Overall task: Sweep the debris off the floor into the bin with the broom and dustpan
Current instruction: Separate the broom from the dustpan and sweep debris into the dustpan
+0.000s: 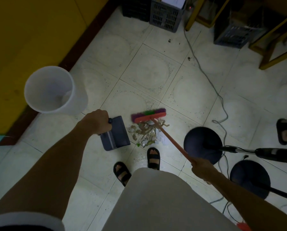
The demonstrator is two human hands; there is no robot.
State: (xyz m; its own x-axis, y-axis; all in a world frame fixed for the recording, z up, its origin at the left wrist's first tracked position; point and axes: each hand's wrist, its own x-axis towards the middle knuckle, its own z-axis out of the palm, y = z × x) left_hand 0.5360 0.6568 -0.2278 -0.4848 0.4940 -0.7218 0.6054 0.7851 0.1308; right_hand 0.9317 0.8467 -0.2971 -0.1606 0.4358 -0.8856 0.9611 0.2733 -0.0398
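- A gray crate (166,14) stands at the far end of the tiled floor (152,72).
- A black crate (136,9) sits just left of the gray crate.
- A blue crate (236,34) sits right of the gray crate, by a yellow wooden frame (272,52).
- A gray cable (204,70) runs along the floor from beside the gray crate.
- A round black stand base (202,144) sits well apart from the gray crate, on the near right.
- A yellow wall (31,39) is far left of the gray crate.

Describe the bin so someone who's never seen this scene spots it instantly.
Start at the yellow wall on the left; beside its dark baseboard the bin stands on the tiled floor, just beyond the left hand gripping the dustpan. It is the only round white container; the far crates are dark and slotted.
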